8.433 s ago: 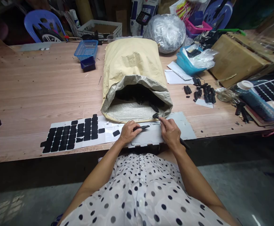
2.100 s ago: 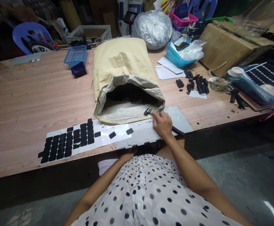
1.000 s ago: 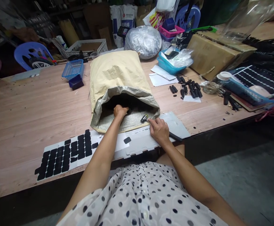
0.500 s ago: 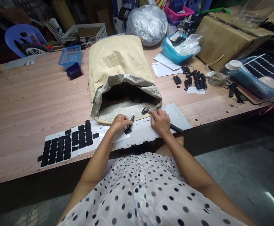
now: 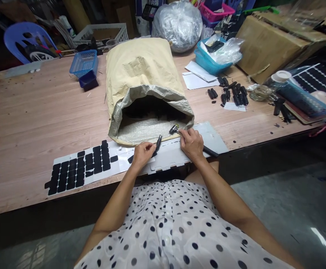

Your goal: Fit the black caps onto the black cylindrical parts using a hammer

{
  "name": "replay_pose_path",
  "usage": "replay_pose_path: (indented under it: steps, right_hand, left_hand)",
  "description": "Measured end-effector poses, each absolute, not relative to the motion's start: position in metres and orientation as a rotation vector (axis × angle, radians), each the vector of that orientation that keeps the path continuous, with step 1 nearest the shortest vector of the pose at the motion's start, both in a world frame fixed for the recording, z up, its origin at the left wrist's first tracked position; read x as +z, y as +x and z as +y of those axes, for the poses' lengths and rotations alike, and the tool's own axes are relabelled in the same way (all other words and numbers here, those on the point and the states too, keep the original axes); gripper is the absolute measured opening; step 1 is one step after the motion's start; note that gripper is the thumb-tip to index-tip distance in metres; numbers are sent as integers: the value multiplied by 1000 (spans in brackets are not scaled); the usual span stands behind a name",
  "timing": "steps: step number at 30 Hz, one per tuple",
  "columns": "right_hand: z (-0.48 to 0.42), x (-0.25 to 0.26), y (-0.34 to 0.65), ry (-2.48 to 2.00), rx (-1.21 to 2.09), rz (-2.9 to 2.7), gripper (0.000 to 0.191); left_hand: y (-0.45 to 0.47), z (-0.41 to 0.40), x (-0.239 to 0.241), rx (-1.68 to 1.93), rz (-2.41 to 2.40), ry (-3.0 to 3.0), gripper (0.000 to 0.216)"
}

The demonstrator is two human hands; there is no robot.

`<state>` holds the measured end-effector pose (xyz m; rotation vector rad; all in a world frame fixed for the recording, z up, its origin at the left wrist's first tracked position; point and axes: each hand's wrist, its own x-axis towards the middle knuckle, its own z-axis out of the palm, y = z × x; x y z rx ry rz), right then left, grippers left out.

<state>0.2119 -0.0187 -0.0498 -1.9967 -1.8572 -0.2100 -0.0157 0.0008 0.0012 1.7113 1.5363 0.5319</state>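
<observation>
My left hand is closed around a slim black plastic part that sticks out toward the sack. It rests on a grey plastic sheet at the table's near edge. My right hand grips a small hammer with a black handle, its head lying just in front of the sack's mouth. The tan paper sack lies on its side, open toward me, with dark parts inside. A white backing sheet with several black pads lies to the left.
A group of black parts lies right of the sack. Blue baskets, a blue tray, a cardboard box, a plastic bag and papers crowd the far side. Strips of black pads sit at far right.
My left hand went from under the table into the sack, came out with a black part, and now rests nearer the table edge. The right hand stays on the hammer.
</observation>
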Motion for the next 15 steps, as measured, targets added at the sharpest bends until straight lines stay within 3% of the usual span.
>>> replay_pose_path:
  steps: [6, 15]
  right_hand:
    - [-19, -48, 213, -2000, -190, -1878, 36]
    - [-19, -47, 213, -2010, -193, -1871, 35]
  left_hand:
    - [0, -14, -12, 562, 1693, 1957, 15]
    - [-15, -6, -18, 481, 1414, 2115, 19]
